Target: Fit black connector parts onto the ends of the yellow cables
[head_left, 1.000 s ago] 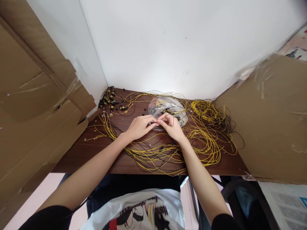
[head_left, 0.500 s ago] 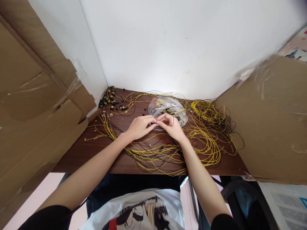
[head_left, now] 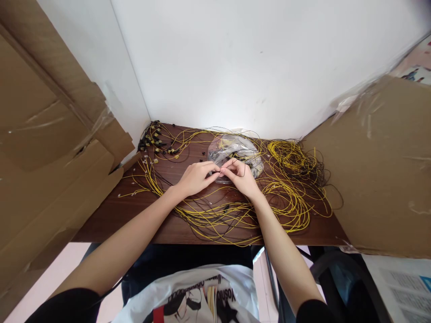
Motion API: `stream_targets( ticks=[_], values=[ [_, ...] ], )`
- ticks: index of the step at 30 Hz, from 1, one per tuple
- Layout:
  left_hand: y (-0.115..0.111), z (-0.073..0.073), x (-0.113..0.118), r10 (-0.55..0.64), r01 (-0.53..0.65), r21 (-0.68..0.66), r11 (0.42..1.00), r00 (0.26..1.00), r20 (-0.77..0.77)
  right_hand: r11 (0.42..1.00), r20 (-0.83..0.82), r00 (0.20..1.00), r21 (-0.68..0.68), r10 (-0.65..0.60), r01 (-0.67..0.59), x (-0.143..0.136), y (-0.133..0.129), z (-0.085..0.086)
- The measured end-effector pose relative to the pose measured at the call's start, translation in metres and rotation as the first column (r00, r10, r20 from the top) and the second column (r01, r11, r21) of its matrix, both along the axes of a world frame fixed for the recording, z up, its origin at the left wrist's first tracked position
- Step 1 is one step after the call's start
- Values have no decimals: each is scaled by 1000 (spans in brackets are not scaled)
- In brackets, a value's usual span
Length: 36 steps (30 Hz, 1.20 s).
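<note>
Fingertip to fingertip, my left hand (head_left: 200, 177) and my right hand (head_left: 239, 176) meet over the middle of the table, both pinched closed. A thin black wire (head_left: 245, 169) runs out from the right fingers. Between the left thumb and forefinger is a small dark piece, mostly hidden, whose kind I cannot make out. Just behind the hands lies a clear plastic bag (head_left: 235, 146) with small dark and yellow parts in it. Under my forearms stretches a long bundle of yellow and black wires (head_left: 215, 217), with small pale connectors (head_left: 134, 194) at its left end.
Black and yellow connectors (head_left: 155, 137) are heaped in the back left corner of the brown table (head_left: 111, 220). Coiled yellow wires (head_left: 286, 154) lie at the right. Cardboard walls (head_left: 377, 179) close off both sides, and a white panel (head_left: 215, 67) stands behind.
</note>
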<state>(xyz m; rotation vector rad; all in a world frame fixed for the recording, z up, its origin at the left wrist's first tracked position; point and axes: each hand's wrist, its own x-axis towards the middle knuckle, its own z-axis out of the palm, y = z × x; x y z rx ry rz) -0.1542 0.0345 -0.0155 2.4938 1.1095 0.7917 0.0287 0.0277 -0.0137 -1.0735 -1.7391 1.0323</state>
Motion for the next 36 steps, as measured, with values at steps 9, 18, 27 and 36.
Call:
stream_targets(
  ticks=[9, 18, 27, 36],
  values=[
    [-1, 1, 0, 7, -7, -21, 1000, 1000, -3, 999, -91, 996, -46, -8, 3, -1, 1, -1],
    [-3, 2, 2, 23, -23, -23, 999, 999, 34, 999, -45, 999, -33, 9, -10, 0, 0, 5],
    [-2, 2, 2, 87, -85, -31, 996, 992, 90, 994, 7, 997, 78, -83, 82, 1, 1, 4],
    [-2, 2, 1, 104, -107, 13, 994, 984, 147, 993, -1, 997, 92, -72, 72, 0, -1, 5]
  ],
)
